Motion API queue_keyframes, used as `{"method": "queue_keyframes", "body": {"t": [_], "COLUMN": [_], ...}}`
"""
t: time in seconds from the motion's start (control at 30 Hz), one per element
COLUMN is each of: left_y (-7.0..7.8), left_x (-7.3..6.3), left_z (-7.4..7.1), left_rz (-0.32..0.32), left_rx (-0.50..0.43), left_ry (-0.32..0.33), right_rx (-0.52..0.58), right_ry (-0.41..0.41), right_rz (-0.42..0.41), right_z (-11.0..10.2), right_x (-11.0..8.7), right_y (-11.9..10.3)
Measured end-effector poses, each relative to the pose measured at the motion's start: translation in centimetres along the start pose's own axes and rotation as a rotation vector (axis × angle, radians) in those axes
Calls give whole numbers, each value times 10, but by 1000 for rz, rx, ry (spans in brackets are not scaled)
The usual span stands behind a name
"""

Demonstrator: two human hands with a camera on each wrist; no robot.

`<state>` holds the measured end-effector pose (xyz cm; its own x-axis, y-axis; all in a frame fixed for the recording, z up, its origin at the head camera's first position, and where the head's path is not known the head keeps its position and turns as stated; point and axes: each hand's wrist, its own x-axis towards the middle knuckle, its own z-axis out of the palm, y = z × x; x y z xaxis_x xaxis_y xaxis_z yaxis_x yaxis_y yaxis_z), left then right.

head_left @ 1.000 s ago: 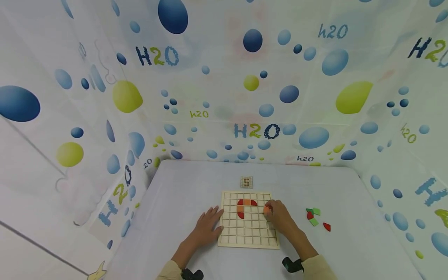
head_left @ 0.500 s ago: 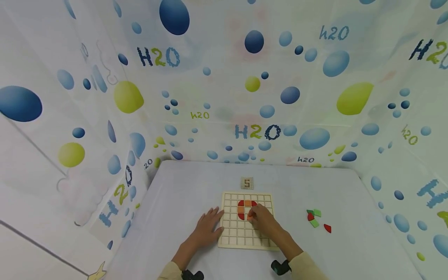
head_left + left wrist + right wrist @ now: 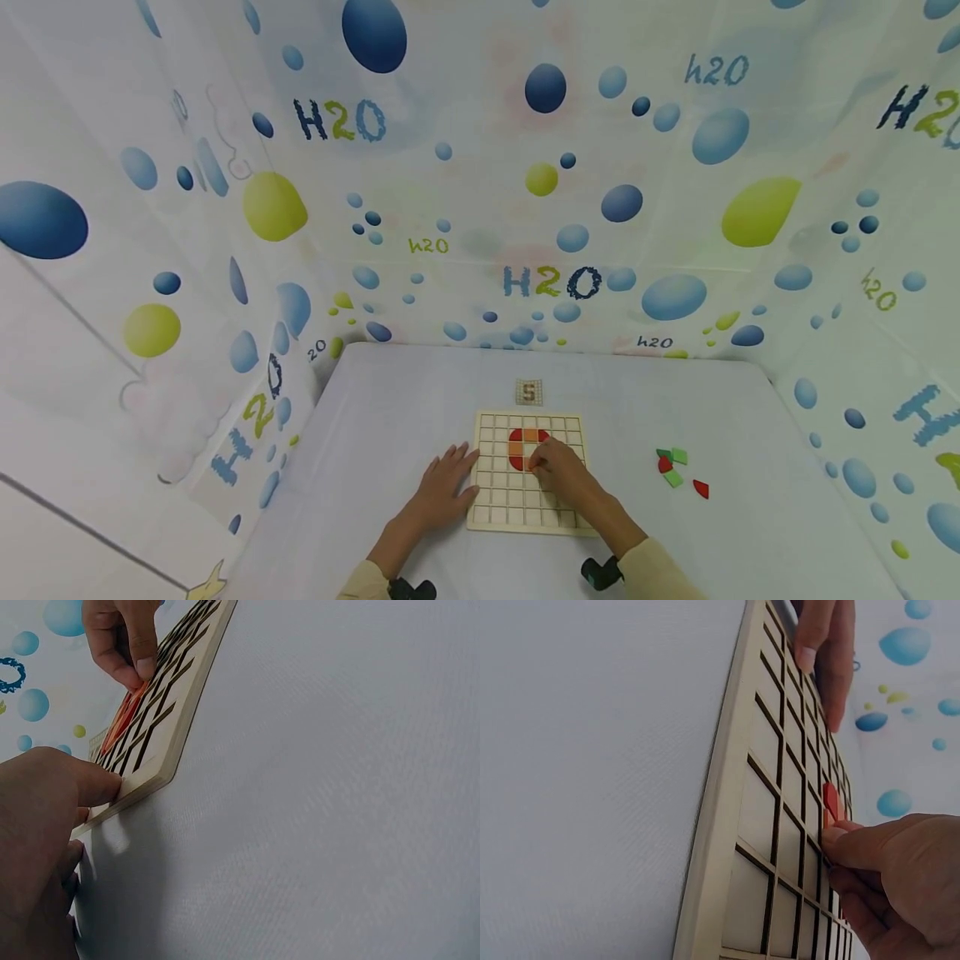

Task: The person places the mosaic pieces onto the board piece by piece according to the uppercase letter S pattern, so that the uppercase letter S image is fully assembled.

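Observation:
A wooden grid board [image 3: 502,504] lies flat in front of me. Its upper cells hold red rounded tiles [image 3: 516,462] and orange square tiles [image 3: 530,435], set in a curved line. With thumb and fingertips, my right hand [image 3: 566,473] pinches another orange tile [image 3: 828,818] at the cell beside the lower red tile; the fingers hide much of it. My left hand [image 3: 446,485] rests along the board's left edge, fingers extended, with fingertips and thumb touching the frame. In the left wrist view, that thumb [image 3: 97,784] lies on the board's corner.
Past the board's far edge is a small card [image 3: 528,392] with a blocky figure like a 5 or S. Loose green tiles [image 3: 673,477] and red tiles [image 3: 701,488] lie on the white table to the right. A printed curtain [image 3: 480,208] stands behind the table.
My right hand has moved left from the board's right side to the cell beside the lower red tile, carrying the orange tile. The left hand has stayed at the board's edge.

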<state>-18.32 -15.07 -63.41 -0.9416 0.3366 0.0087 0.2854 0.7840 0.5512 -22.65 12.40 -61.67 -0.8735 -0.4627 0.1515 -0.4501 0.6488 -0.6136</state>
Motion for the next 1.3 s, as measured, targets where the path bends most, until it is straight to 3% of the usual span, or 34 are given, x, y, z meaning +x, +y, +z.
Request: {"method": "queue_keyframes", "body": {"t": [0.33, 0.5, 0.63, 0.73, 0.9, 1.13, 1.3], "left_y": [4, 7, 7, 7, 5, 1, 0], "left_x": [0, -1, 0, 1, 1, 2, 3], "left_z": [-3, -5, -5, -4, -2, 1, 2], "left_rz": [2, -2, -1, -5, -11, -14, -11], "left_rx": [-1, -5, 6, 16, 27, 22, 16], "left_ry": [-7, -3, -3, -4, -5, -8, -5], "right_rx": [-80, -29, 87, 106, -29, -241, -234], "right_ry": [-8, 25, 71, 109, 172, 224, 175], "right_rz": [31, 31, 142, 254, 406, 521, 558], "right_z": [1, -3, -13, -28, -62, -102, -109], "right_x": [1, -4, -11, -19, -37, -69, -78], "right_y": [-2, 1, 16, 32, 62, 89, 96]}}
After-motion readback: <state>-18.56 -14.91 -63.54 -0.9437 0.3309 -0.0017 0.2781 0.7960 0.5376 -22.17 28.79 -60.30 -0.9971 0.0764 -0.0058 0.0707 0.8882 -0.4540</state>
